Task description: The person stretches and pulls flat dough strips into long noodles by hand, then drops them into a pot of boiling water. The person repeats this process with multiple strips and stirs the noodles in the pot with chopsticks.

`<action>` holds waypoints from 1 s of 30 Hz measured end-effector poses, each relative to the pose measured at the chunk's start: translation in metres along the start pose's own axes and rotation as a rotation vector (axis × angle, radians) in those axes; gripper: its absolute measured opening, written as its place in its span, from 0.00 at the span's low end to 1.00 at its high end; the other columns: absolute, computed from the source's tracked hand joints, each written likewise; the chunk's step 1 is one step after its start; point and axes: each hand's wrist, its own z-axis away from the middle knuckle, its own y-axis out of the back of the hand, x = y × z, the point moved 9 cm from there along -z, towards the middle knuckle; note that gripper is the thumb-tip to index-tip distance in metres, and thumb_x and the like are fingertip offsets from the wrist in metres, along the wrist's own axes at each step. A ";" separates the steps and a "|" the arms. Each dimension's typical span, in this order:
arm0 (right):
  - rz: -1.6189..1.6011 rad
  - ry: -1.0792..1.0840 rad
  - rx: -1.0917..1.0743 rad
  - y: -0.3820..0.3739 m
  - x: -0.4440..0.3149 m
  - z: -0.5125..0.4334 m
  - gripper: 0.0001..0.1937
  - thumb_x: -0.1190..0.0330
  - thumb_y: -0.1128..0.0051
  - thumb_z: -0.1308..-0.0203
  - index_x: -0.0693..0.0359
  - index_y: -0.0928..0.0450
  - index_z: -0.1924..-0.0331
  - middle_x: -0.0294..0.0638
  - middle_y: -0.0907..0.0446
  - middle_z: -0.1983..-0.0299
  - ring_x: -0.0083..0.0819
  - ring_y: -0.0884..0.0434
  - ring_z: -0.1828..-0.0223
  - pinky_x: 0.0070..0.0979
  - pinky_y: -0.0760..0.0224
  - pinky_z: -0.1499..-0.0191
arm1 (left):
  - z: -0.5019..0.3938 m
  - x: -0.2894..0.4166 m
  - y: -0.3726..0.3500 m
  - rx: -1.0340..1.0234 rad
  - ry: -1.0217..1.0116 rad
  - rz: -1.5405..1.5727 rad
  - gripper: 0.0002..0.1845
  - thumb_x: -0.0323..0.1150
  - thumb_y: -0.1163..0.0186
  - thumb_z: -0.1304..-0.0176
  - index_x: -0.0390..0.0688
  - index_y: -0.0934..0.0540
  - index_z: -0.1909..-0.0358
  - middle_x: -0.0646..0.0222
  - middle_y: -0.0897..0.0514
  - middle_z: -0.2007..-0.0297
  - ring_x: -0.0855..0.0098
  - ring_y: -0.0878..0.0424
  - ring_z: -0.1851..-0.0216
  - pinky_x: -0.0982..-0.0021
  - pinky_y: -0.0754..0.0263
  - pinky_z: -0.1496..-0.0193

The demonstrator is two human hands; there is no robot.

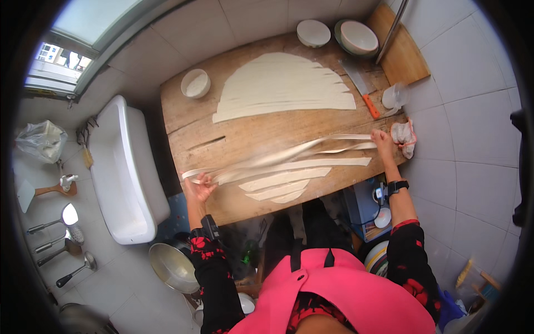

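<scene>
Between my two hands, long dough strips (288, 153) stretch across the wooden table (196, 117), blurred in the middle. My left hand (200, 188), at the table's left front edge, has the strips looped over it, palm up and fingers partly curled. My right hand (381, 139) pinches the other ends near the right edge. Shorter cut dough strips (288, 183) lie in front of them, near the table's front edge. Farther back rests a large rounded dough sheet (283, 85) with cut lines. A cleaver with an orange handle (370, 106) lies at its right.
A bowl of flour (195, 84) stands back left; more bowls (313, 33) stand at the back. On the right are a plastic measuring cup (394, 96), a crumpled cloth (403, 134) and a leaning wooden board (400, 54). A white sink (125, 175) is left of the table.
</scene>
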 end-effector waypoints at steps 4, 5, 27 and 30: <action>-0.630 -0.192 0.000 0.017 -0.008 0.005 0.11 0.67 0.50 0.39 0.66 0.24 0.60 0.38 0.20 0.66 0.20 0.22 0.71 0.15 0.28 0.66 | 0.018 0.008 -0.002 -0.021 -0.002 -0.048 0.45 0.75 0.62 0.52 0.37 0.26 0.66 0.78 0.43 0.92 0.77 0.42 0.89 0.69 0.30 0.75; -0.764 -0.149 -0.070 0.020 -0.035 0.007 0.12 0.66 0.50 0.38 0.67 0.24 0.59 0.39 0.20 0.65 0.21 0.22 0.70 0.15 0.26 0.65 | 0.023 0.015 -0.006 -0.044 0.029 -0.132 0.42 0.72 0.60 0.50 0.37 0.26 0.65 0.79 0.43 0.92 0.79 0.44 0.90 0.73 0.35 0.80; -0.860 -0.619 0.024 0.058 0.068 -0.015 0.16 0.73 0.51 0.40 0.68 0.33 0.49 0.42 0.24 0.58 0.26 0.23 0.62 0.19 0.24 0.61 | -0.001 0.104 0.123 0.158 -0.167 -0.573 0.07 0.32 0.49 0.40 0.38 0.27 0.67 0.76 0.36 0.90 0.78 0.37 0.88 0.73 0.33 0.79; -1.027 -0.475 0.066 0.073 0.089 -0.027 0.17 0.74 0.49 0.41 0.68 0.34 0.48 0.43 0.25 0.56 0.26 0.22 0.60 0.17 0.23 0.61 | 0.003 0.101 0.142 0.229 -0.171 -0.331 0.10 0.36 0.50 0.37 0.40 0.26 0.70 0.77 0.37 0.90 0.80 0.40 0.89 0.74 0.34 0.78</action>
